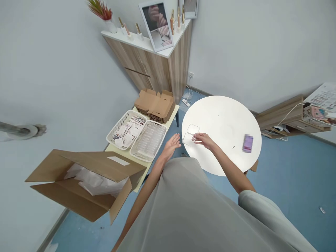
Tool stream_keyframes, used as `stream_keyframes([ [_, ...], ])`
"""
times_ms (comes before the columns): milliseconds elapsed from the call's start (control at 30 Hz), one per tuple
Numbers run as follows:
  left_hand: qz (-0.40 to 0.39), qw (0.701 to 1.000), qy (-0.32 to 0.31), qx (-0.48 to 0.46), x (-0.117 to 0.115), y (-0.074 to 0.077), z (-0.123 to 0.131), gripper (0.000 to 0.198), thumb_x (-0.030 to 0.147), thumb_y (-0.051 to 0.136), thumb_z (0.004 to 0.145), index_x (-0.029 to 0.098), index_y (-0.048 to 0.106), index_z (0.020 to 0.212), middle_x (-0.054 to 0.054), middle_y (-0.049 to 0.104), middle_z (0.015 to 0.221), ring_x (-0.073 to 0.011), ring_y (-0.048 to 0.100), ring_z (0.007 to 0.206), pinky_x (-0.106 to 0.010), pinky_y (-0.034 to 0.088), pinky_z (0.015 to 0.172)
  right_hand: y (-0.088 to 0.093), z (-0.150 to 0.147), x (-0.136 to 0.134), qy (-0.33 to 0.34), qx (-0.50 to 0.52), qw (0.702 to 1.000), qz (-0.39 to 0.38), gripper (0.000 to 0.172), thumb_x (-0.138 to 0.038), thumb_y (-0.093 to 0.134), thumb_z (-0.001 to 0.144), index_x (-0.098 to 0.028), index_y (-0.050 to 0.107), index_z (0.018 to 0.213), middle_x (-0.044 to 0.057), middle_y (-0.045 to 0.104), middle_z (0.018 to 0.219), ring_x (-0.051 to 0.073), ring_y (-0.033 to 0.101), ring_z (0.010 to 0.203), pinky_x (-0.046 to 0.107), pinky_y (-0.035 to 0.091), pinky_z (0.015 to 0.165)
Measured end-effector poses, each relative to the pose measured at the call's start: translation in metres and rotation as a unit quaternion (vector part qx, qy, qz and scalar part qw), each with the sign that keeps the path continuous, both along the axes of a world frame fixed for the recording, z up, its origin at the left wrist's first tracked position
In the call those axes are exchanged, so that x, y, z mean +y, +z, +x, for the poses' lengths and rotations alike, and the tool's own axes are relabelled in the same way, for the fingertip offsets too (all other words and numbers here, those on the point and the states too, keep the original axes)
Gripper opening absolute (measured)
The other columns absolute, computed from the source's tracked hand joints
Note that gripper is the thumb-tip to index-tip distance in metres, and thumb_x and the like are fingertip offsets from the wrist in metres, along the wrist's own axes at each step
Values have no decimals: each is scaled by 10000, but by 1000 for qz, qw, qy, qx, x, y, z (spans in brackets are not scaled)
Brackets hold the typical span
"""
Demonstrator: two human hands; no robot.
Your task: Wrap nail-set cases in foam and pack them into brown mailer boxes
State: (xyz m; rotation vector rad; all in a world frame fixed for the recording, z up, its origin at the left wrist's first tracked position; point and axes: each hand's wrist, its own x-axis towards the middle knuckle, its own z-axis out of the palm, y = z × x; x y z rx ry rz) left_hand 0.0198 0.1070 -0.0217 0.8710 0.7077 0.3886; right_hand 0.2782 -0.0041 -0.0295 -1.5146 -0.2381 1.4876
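Note:
My right hand (202, 140) pinches the edge of a clear plastic hinged case (187, 139), which is opened into two square halves. The case is over the left edge of the round white table (220, 119); I cannot tell whether it touches the top. My left hand (172, 144) is empty, fingers stretched out, between the round table and the side table. Nearest to it stands a white basket (162, 141) of clear plastic cases (149, 140). A second white basket (111, 134) beside it is full of small cards and packets (128, 131).
Folded brown cardboard boxes (156, 105) sit behind the baskets. A large open carton (86, 201) with white wrapping stands at left. On the round table lies a purple blurred item (247, 144). A wooden cabinet (157, 70) bears a picture frame (157, 26) and bottles.

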Motion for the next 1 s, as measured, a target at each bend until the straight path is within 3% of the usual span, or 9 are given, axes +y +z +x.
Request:
stream_keyframes([
  [133,19,1000,3,23,1,-5,-6,1078,286,902,770,261,464,1755,-167,307,1873,-378,264,1761,-561,242,1436,-38,25,3,-12,-22,995,-96,94,-229,874,1000,-152,823,982,116,852,1092,165,813,944,261,686,895],
  [233,30,999,5,31,1,-4,-9,1048,304,887,794,268,467,1753,-162,326,1867,-377,285,1754,-570,259,1430,-59,36,6,-10,-43,988,-149,102,-171,886,986,-127,803,946,117,846,1009,148,791,847,226,674,837],
  [367,42,998,29,36,2,-3,-10,1036,333,877,800,256,472,1750,-168,341,1861,-378,311,1746,-563,285,1425,-77,43,11,-1,-72,978,-198,166,-133,902,964,-106,753,899,88,805,858,131,737,707,229,661,745],
  [500,44,998,39,38,0,1,-12,1009,349,870,826,267,476,1751,-153,343,1862,-376,309,1747,-556,285,1427,-84,51,12,24,-110,963,-247,182,-135,852,1006,-93,720,887,56,748,741,138,713,640,249,647,680],
  [633,41,996,69,23,-3,4,-18,998,356,872,833,269,486,1749,-149,351,1857,-372,315,1746,-557,270,1430,-69,62,13,59,-172,942,-284,218,-147,871,988,-99,708,851,48,708,669,141,665,566,257,606,599],
  [767,32,992,119,14,-6,1,-25,1011,390,862,811,279,498,1747,-136,368,1850,-390,288,1753,-583,254,1430,-34,63,32,113,-210,940,-244,235,-222,863,1011,-121,716,857,98,790,843,136,712,625,255,630,630],
  [867,10,986,165,3,-6,-2,-31,1018,383,843,784,270,514,1741,-127,389,1841,-392,274,1757,-579,257,1429,-6,49,64,163,-221,945,-179,210,-287,845,1035,-138,751,921,125,834,1026,140,775,753,226,644,672],
  [1000,-9,966,258,-12,-3,-3,-44,1035,376,778,773,239,485,1756,-113,376,1849,-361,294,1756,-541,281,1430,22,2,123,237,-234,941,-67,208,-338,897,984,-165,784,969,122,844,1072,175,805,817,233,641,666],
])
